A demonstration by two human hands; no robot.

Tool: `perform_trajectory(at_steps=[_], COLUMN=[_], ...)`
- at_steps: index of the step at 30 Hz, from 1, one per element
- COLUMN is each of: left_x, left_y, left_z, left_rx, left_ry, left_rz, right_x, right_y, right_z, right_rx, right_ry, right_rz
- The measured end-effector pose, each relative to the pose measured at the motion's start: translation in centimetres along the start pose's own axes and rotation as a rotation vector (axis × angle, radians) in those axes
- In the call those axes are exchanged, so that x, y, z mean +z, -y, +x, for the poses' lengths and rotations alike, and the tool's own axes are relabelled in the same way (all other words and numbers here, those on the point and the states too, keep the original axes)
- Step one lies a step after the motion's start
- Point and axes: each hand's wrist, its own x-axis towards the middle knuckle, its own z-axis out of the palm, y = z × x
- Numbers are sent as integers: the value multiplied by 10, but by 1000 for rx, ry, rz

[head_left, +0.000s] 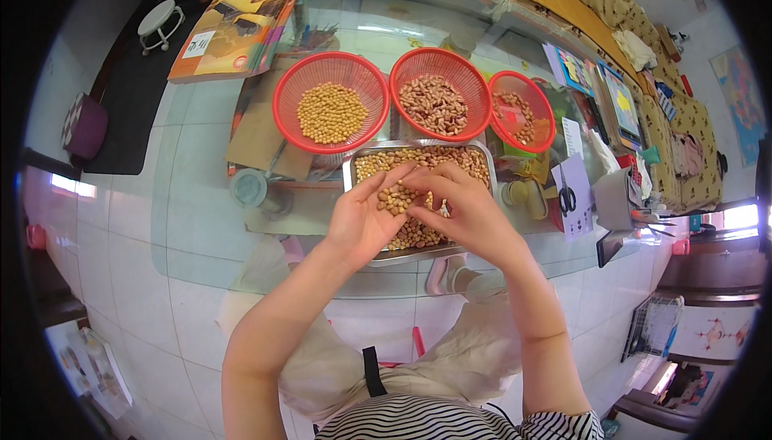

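Over a steel tray [407,257] of mixed beans [418,236], my left hand [354,227] is cupped palm up around a small heap of yellowish soybeans [395,199]. From the right, my right hand [474,212] reaches into that palm, its thumb and fingers bent together at the heap; what sits between its fingertips is too small to make out. Behind the tray stand three red plastic baskets. The left basket [282,122] holds soybeans [331,113], the middle basket [397,74] reddish mottled beans [433,106], and the smaller right basket [549,110] some brownish pink beans [515,115].
All this stands on a glass-topped table [193,223]. Books [237,26] are stacked at the far left, near a lidded glass jar [251,189]. On the right are scissors [568,197] on a purple sheet, small jars [515,192] and a pen holder [615,199].
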Motion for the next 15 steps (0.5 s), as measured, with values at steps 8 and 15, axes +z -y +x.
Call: perform_trajectory(at_steps=[8,15], left_x=[0,-2], left_y=[-2,-1], left_z=[-1,1], left_rx=[21,27], left_ry=[8,-25], left_rz=[4,-49], right_x=[7,14], right_y=[-1,-14], right_z=[1,5], right_rx=[106,227], right_ry=[-18,-114], right_rz=[49,143])
